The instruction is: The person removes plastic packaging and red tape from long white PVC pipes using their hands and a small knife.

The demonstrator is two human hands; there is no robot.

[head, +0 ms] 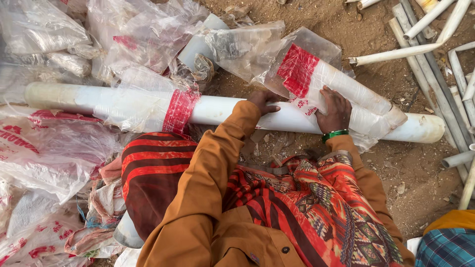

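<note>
A long thick white pipe (232, 110) lies across the dirt in front of me. My left hand (263, 100) curls over its middle, fingers wrapped on the bare pipe. My right hand (335, 111), with green bangles at the wrist, grips the clear plastic wrapper (346, 86) with a red printed patch that sleeves the pipe's right part. A second clear wrapper with a red band (179, 110) covers the pipe's left part. My lap, in orange sleeves and a red patterned cloth, is just below the pipe.
Heaps of crumpled clear plastic wrappers (54, 148) with red print fill the left side and the top. Several thin white pipes (435, 64) lie on the dirt at the right. Another person's blue checked cloth (445, 247) shows at the bottom right corner.
</note>
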